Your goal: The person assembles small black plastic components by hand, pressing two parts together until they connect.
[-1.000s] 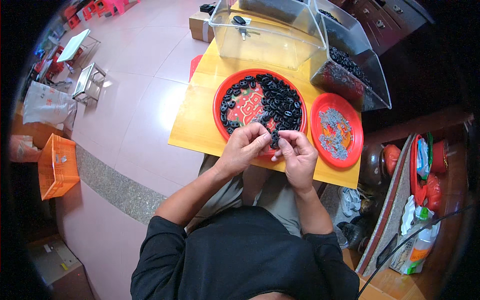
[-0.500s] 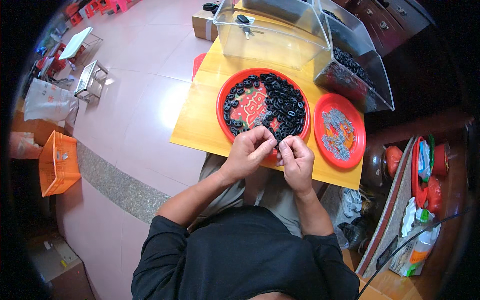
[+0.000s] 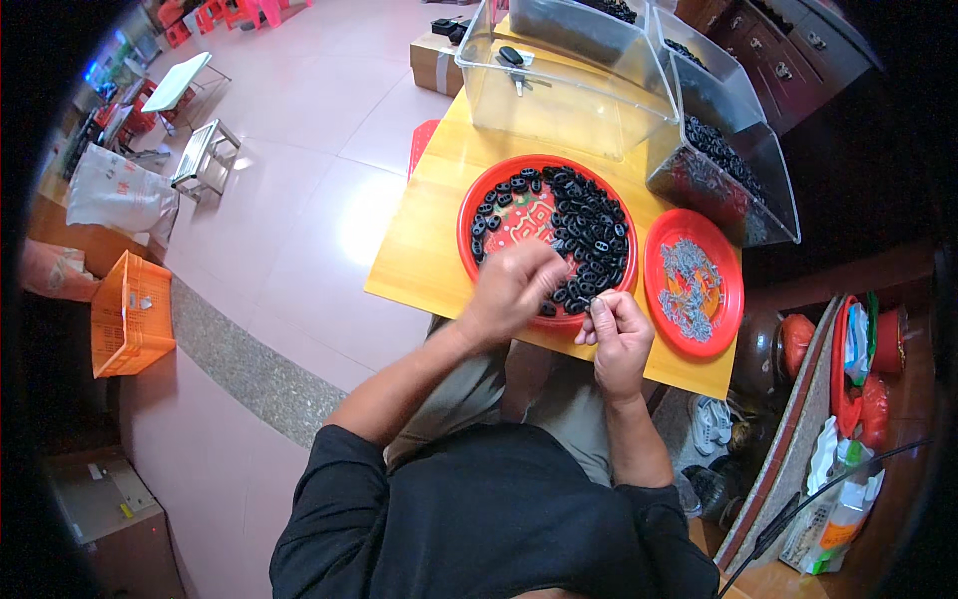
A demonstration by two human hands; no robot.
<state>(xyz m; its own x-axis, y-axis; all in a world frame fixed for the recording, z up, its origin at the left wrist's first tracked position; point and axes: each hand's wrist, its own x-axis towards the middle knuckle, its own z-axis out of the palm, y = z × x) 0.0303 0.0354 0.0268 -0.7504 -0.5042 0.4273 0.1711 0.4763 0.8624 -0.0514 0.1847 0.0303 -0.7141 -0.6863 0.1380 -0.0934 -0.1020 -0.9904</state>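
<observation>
A round red tray (image 3: 467,228) on the table holds many small black oval pieces (image 3: 596,222) with two holes, heaped along its right side. Over the tray's near left part is my left hand (image 3: 514,290), smeared by motion, so its fingers are hard to read. My right hand (image 3: 621,344) is closed in a pinch by the tray's near edge. Something tiny shows at its thumb and fingertip, too small to name. To the right, a smaller red plate (image 3: 733,299) bears a scatter of small silvery-grey bits (image 3: 689,285).
Behind the tray on the yellow table (image 3: 424,240) stands a clear plastic bin (image 3: 559,100), with a car key (image 3: 514,62) seen by it. More clear bins (image 3: 773,215) with black pieces line the right. A cardboard box (image 3: 434,65) and an orange crate (image 3: 130,319) are farther left.
My hands, which were together at the tray's near edge, have parted. My left hand has lifted away over the tray, while my right keeps its pinch. The whole view has shifted slightly.
</observation>
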